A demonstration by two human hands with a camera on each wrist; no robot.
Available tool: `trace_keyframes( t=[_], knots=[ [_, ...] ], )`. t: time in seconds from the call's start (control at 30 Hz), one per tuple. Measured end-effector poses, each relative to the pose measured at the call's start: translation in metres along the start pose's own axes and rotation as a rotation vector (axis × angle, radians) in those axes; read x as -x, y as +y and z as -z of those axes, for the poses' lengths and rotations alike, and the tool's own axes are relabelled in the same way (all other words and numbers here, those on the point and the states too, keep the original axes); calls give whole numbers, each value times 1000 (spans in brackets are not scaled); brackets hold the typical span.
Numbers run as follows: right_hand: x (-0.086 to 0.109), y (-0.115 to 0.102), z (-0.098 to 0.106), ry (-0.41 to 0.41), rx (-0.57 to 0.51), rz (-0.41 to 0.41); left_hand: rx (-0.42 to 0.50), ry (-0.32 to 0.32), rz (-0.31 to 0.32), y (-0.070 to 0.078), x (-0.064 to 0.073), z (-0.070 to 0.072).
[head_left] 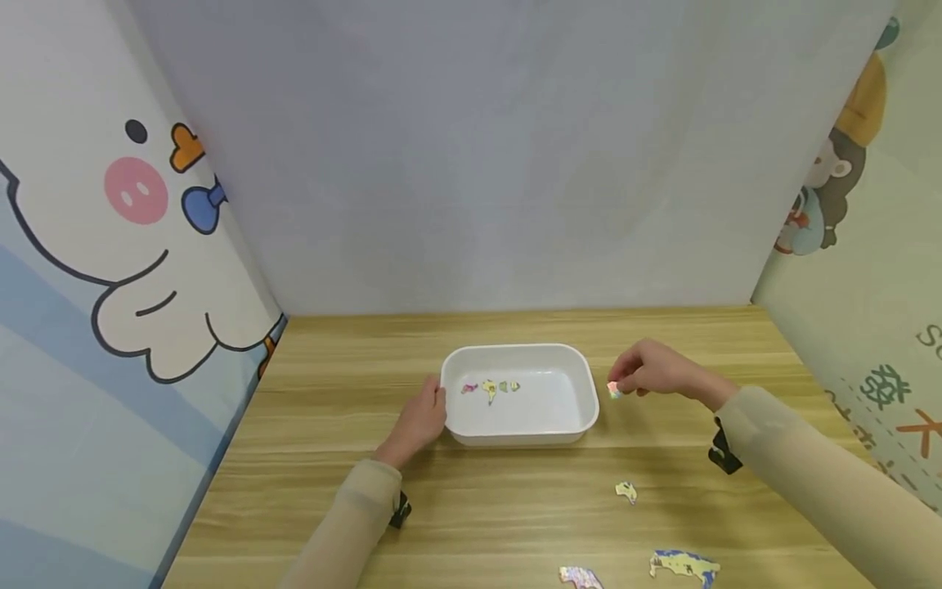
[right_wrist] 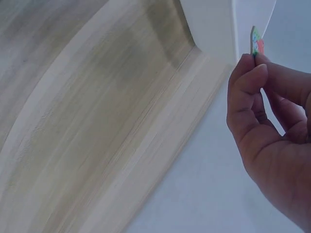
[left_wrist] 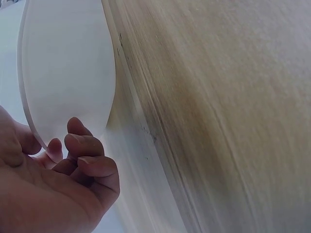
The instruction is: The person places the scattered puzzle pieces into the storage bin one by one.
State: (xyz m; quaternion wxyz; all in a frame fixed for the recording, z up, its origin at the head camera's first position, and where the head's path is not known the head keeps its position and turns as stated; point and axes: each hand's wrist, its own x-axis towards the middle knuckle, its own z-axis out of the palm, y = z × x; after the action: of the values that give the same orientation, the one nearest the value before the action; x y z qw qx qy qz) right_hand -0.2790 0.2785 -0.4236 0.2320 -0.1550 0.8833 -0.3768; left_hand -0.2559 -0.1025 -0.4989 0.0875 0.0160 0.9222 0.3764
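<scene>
My left hand (head_left: 424,415) grips the left end of a white tray (head_left: 522,434), thumb over the rim and fingers curled against the outer wall in the left wrist view. To the right of the tray, my right hand (head_left: 651,368) pinches a small, thin, multicoloured puzzle piece (right_wrist: 257,41) between thumb and fingertips. That piece shows red, green and blue patches and is held just outside the tray's right wall. Inside the tray lie several small pieces in a row, among them a pink-purple piece (head_left: 469,388) and a yellow piece (head_left: 490,390).
On the wooden table (head_left: 331,360), a small yellow piece (head_left: 626,491) lies in front of the tray's right side. Nearer the front edge are a larger yellow-and-blue piece (head_left: 684,564) and a pinkish piece (head_left: 580,577). A pale curtain (head_left: 478,164) hangs behind the table.
</scene>
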Motion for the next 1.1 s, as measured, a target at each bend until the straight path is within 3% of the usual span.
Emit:
trace_keyframes(
  t=[0.47, 1.1],
  knots=[
    [-26, -16, -4, -16, -10, 28, -13, -3, -27, 2, 2, 1],
    [-65, -38, -19, -12, 59, -20, -39, 16, -28, -1, 1, 2]
  ],
)
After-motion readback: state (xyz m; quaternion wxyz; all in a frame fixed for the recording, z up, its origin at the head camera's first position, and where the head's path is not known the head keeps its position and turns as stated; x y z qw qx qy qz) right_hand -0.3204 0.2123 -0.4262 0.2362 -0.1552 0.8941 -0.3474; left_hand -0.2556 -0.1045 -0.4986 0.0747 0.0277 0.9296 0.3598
